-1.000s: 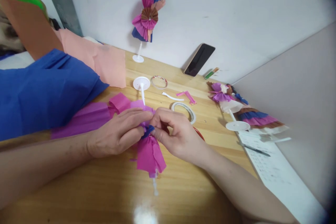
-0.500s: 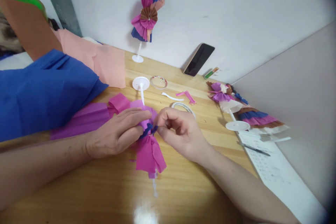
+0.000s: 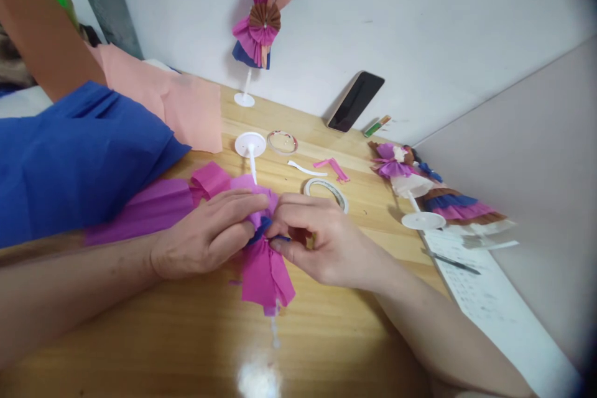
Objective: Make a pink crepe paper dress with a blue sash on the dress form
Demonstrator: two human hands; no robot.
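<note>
In the middle of the frame, on the wooden counter, lies a pink crepe-paper dress on a white stick. The left hand is closed over its upper part, pinning the gathers. The right hand pinches a narrow blue strip at the waist between thumb and forefinger. The step looks like binding the waist, though the fingers hide how far round the strip goes. Drawing it snug calls for a firm left pinch. A tape roll lies just beyond the right hand.
</note>
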